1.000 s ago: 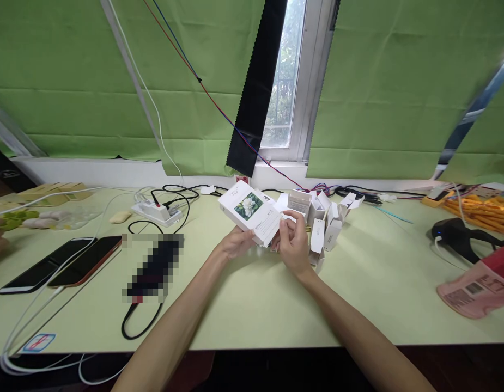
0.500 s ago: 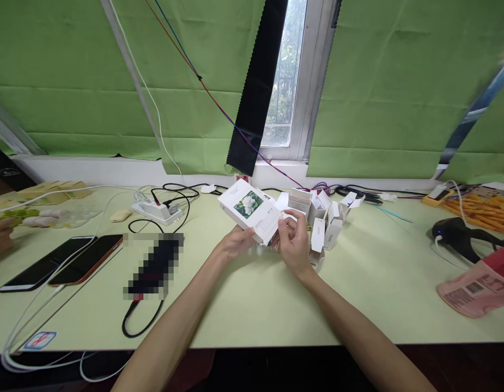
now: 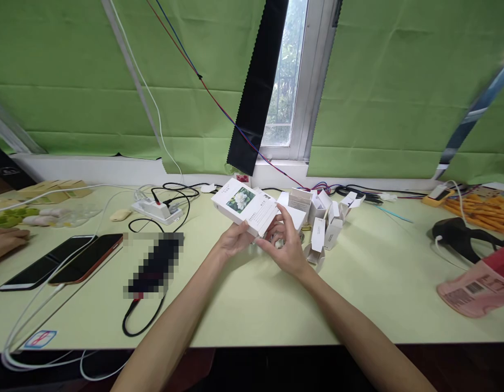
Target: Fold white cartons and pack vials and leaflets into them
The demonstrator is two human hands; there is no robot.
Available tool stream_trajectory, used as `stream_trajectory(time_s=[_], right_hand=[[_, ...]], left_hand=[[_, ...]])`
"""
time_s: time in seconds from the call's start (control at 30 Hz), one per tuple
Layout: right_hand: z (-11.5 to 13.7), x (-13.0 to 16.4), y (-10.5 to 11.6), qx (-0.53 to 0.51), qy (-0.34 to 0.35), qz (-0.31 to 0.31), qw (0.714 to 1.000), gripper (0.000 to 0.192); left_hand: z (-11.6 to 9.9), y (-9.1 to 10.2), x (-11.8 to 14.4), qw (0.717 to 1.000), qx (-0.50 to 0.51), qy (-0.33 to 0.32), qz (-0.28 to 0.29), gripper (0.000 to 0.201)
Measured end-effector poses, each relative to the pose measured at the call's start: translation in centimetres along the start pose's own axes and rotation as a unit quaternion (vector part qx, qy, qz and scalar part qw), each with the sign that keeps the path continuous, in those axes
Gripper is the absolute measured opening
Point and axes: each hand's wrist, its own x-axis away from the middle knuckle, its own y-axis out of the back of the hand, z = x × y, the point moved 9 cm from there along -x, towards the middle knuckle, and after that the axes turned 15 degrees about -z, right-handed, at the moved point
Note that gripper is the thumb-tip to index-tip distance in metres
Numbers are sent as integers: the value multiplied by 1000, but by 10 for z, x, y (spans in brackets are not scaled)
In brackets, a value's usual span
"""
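- left hand [image 3: 234, 240] is gripping the white flower box [image 3: 244, 205] from underneath, fingers wrapped on its near lower edge, holding it tilted up off the pale green table [image 3: 252, 305].
- right hand [image 3: 286, 247] is pinching at the box's right end, thumb and fingers curled around the end flap; whether it is also holding something small inside the curl, i cannot tell.
- the flower box is hovering above the table, just left of the cluster of small white cartons [image 3: 323, 220], which is serving as the landmark here.
- the box is looking flat and rectangular, white card with a photo of a white flower on green leaves on its top face and fine print on the side panel; its right end is appearing open or loose.
- risk, as a judgement: the right elbow or the box's swing could be knocking the upright cartons over, since they are standing just beside the right hand.
- another risk: the thin flap could be creasing or tearing if the pinch is pulling at an angle.
- well left of the cartons, two phones [image 3: 61, 264] and a power strip [image 3: 157, 210] are lying among cables; another person's hand [image 3: 6, 242] is resting at the far left.
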Motion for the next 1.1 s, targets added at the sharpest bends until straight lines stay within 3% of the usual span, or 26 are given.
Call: stream_trajectory(time_s=[0.17,0.53,1.1], right_hand=[[0,0,-2,4,2,10,1000,92],[-1,0,0,-6,9,1,1000,90],[1,-1,0,10,18,3,1000,87]], left_hand=[[1,3,-1,1000,0,4,-7,82],[1,1,-1,999,-28,-9,11,67],[2,-3,0,999,-34,-11,15,81]])
